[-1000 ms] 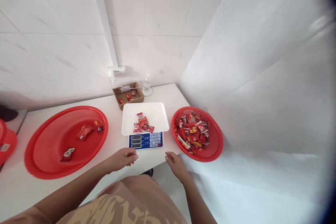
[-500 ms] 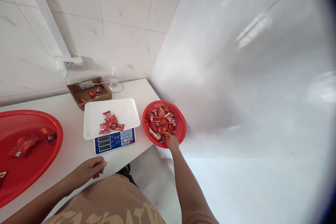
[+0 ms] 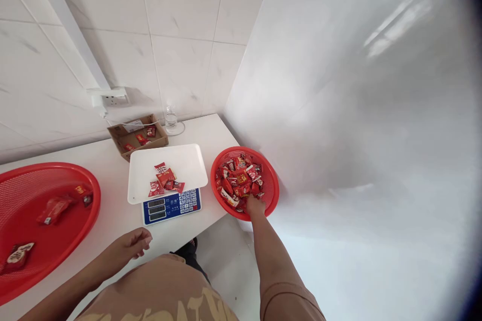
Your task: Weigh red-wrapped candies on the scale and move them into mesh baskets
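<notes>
Touching packets [image 3: 242, 177]: right fingers [image 3: 250, 202]; half open: left fingers [image 3: 141, 238].

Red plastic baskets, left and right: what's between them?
In the head view, a blue digital scale under a white rectangular tray holding red-wrapped sweets, with a brown cardboard box behind.

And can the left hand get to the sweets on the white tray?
Probably yes. The left hand looks empty and is close by. Only the low front of the scale seems to lie between it and the sweets, and nothing covers the tray.
</notes>
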The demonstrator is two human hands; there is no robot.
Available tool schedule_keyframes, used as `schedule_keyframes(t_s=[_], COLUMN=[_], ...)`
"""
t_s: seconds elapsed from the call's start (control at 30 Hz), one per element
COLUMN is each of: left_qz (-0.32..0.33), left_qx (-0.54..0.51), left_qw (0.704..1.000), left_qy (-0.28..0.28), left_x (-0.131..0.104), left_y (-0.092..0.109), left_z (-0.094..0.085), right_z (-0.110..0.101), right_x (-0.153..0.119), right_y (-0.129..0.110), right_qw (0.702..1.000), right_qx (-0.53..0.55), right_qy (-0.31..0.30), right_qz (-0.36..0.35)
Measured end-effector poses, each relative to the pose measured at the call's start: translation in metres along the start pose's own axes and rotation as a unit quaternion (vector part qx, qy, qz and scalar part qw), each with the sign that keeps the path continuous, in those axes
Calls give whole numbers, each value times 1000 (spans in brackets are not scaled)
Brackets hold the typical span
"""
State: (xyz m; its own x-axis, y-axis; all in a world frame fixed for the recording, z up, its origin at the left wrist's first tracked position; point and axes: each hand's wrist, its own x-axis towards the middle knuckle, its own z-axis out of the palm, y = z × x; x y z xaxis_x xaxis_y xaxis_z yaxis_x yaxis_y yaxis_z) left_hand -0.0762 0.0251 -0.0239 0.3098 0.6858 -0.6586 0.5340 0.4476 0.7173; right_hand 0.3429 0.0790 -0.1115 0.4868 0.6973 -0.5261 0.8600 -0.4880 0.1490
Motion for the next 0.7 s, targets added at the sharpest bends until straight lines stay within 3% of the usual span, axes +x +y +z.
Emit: schedule_keyframes(t_s=[0.47,0.7], left_qz=[5,14], left_qx=[-26,-36], left_qw=[1000,999], left_qy=[-14,-14], left_x=[10,9], left_y=[14,7], left_z=[9,8], right_z=[-3,-13], right_x=[-2,-9], right_y=[6,13], right_qw=[999,997], right_qx=[13,38], right_qy=[-2,26], right_qz=[-42,-62])
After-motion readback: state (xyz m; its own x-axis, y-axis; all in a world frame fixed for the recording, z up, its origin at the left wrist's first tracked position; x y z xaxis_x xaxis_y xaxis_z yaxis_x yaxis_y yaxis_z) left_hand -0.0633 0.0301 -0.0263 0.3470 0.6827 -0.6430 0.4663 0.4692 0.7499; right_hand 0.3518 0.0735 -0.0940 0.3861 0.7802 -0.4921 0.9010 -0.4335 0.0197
